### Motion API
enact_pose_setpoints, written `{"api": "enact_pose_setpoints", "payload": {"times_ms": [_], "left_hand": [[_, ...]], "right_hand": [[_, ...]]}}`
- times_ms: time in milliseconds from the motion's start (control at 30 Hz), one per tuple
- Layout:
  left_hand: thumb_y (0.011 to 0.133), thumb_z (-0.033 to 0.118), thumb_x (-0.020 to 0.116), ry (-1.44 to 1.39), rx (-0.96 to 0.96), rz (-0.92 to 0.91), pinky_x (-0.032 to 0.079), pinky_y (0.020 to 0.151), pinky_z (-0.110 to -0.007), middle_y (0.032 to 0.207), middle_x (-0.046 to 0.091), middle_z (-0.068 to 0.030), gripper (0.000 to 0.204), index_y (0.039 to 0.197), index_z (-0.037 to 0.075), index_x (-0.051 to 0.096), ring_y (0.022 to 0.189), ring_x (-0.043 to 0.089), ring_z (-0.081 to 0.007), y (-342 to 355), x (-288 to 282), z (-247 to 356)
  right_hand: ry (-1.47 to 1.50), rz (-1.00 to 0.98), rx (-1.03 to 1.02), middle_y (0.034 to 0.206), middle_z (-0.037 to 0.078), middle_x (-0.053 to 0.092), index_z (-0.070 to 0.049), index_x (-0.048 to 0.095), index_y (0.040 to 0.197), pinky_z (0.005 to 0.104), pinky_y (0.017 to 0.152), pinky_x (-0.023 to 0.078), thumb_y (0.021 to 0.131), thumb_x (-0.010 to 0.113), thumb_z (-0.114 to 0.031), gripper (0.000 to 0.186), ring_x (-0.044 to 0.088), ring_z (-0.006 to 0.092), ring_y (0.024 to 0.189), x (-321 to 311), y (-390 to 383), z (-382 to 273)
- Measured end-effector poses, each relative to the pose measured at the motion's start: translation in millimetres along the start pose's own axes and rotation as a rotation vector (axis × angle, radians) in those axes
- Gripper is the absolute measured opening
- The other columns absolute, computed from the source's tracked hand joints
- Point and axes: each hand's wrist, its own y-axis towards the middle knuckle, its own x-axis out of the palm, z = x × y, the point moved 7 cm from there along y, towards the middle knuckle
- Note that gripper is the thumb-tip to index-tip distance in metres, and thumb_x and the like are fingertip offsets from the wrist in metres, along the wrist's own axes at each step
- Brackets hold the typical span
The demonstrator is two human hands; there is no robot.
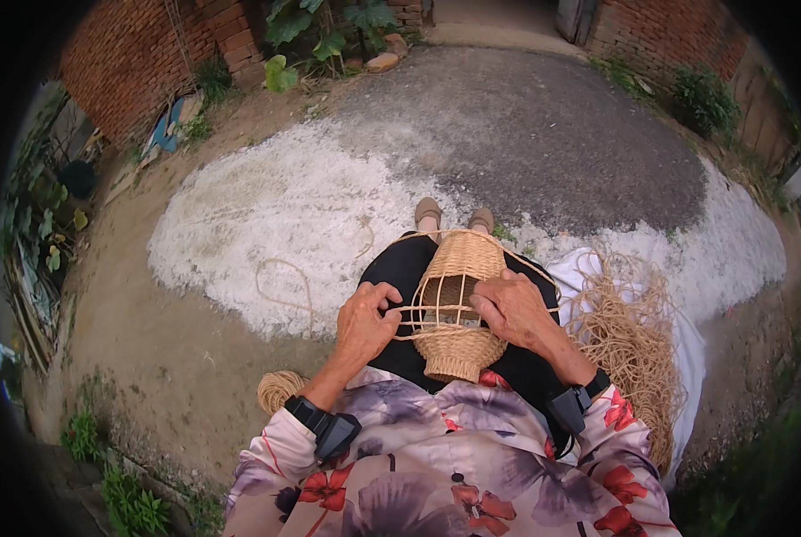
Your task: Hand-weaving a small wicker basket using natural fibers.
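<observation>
A woven straw basket (461,352) lies on my lap, with an open band of bare stakes between two woven sections. My left hand (368,320) is closed on a pale straw strand (406,309) at the basket's left side. My right hand (509,309) grips the basket's open band from the right, thumb reaching over the stakes. Loose strands loop out around both sides of the basket.
A tangled heap of straw cord (624,349) lies on a white cloth (691,376) at my right. A coil of cord (282,391) sits at my left. Pale granular material (239,215) covers the ground ahead, before brick walls (132,54) and a doorway (499,22).
</observation>
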Motion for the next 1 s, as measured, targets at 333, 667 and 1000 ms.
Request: {"api": "enact_pose_setpoints", "payload": {"times_ms": [333,667,1000], "left_hand": [[0.069,0.007,0.069,0.040,0.549,-0.013,0.048,0.059,-0.035,0.069,0.053,-0.0068,0.013,0.081,0.005,0.066,0.066,0.058,-0.0231,-6,12,75],[0.073,0.007,0.061,0.368,0.115,0.084,0.051,0.065,-0.042,0.083,0.062,-0.0128,0.016,0.088,0.006,0.063,0.072,0.062,-0.0299,12,-47,-12],[0.084,0.011,0.064,-0.049,0.296,-0.170,0.051,0.065,-0.040,0.083,0.066,-0.0161,0.012,0.090,0.002,0.060,0.074,0.065,-0.0340,5,-1,44]], "right_hand": [[0.164,0.121,0.018,0.061,0.016,0.054,-0.002,0.051,0.065,0.0433,0.069,0.045,0.080,0.055,-0.011,0.018,0.053,0.0375,0.062,3,-14,-1],[0.406,0.168,0.268,0.074,0.018,0.063,-0.002,0.063,0.091,0.0422,0.068,0.049,0.087,0.056,-0.023,0.022,0.063,0.0366,0.076,-14,-8,36],[0.183,0.068,0.492,0.071,0.017,0.065,-0.005,0.064,0.100,0.0405,0.066,0.048,0.085,0.059,-0.023,0.024,0.063,0.0339,0.069,5,-20,113]]}}
